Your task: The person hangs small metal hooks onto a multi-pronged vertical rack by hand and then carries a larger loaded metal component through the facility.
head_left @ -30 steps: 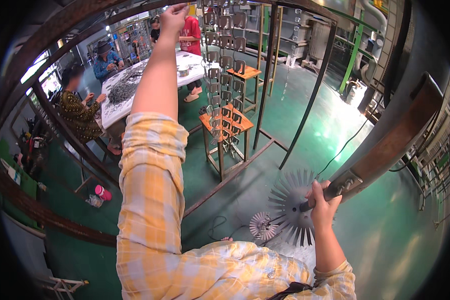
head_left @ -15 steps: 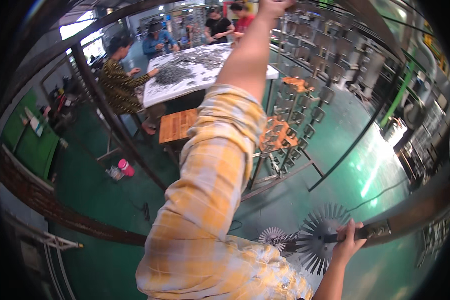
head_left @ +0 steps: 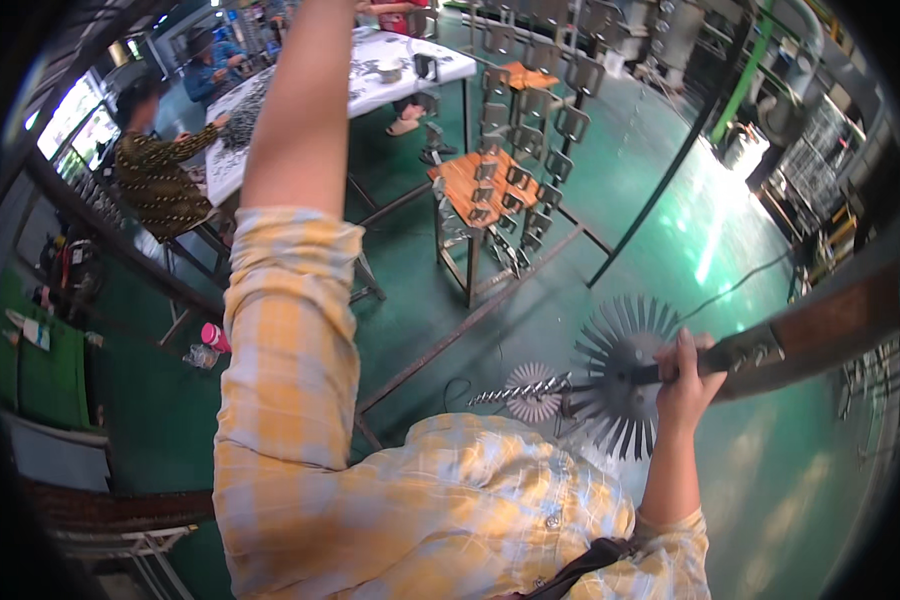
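My left arm (head_left: 295,300), in a rolled yellow-and-grey checked sleeve, stretches up past the top edge, so the left hand is out of sight. At lower right my right hand (head_left: 685,378) is closed, its fingers wrapped round a dark metal bar (head_left: 725,358). Right beside that hand stands a large grey disc (head_left: 620,350) with a ring of narrow blades around its rim. A smaller bladed disc (head_left: 532,402) sits to its left, and a twisted metal rod (head_left: 515,390) crosses in front of it.
A wide rusty beam (head_left: 830,345) runs off to the right. Metal frame bars (head_left: 470,315) cross ahead. Farther off are a wooden stool (head_left: 470,185), racks of hanging metal plates (head_left: 530,140), and a white table (head_left: 420,55) with small parts, where people work. A pink bottle (head_left: 214,337) stands on the floor.
The view has swung right and tilted down. My left arm now reaches up farther left in the picture, its hand gone past the top edge. My right hand keeps its grip on the bar.
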The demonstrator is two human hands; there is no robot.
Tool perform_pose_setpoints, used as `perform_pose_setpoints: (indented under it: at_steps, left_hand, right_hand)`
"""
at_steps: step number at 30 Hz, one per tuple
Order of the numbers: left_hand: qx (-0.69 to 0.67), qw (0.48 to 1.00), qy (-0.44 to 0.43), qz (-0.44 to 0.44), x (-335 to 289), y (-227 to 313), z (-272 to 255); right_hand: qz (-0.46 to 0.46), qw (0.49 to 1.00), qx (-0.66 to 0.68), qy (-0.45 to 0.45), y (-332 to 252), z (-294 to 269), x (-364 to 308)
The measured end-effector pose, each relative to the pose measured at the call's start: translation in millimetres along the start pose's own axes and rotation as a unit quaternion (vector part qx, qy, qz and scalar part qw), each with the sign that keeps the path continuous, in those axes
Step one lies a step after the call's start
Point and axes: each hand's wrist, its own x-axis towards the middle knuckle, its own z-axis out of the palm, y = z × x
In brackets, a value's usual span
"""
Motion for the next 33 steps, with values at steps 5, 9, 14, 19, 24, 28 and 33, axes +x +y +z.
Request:
perform_pose_setpoints:
  at_steps: [5,9,14,19,24,28,33]
  left_hand:
    - [0.085,0.994,-0.041,-0.046,-57.5,-5.5,-17.2]
    - [0.195,0.977,-0.084,-0.008,-126.2,-30.6,-34.5]
    - [0.225,0.958,-0.073,-0.164,-217.9,-46.4,-30.8]
    - [0.181,0.95,-0.094,-0.236,-306.7,-59.6,-20.1]
    - [0.152,0.966,-0.125,-0.165,-362.4,-52.6,-0.2]
    - [0.183,0.966,-0.17,-0.063,-380.9,-38.0,22.9]
    - [0.166,0.965,-0.201,0.019,-397.8,-30.2,40.5]
  right_hand:
    - [-0.04,0.998,0.031,-0.029,-1.6,-3.1,0.0]
    - [-0.018,0.999,0.011,-0.027,-2.1,-4.5,-0.8]
    - [-0.01,0.999,0.026,-0.032,0.7,-5.6,3.0]
    - [-0.008,0.999,0.026,-0.046,-0.8,-9.7,2.9]
    - [-0.013,0.999,0.028,-0.036,2.0,-7.3,2.5]
    - [-0.011,0.999,0.012,-0.031,3.1,-8.6,1.4]
    - [-0.015,1.0,0.008,-0.023,4.5,-9.0,0.5]
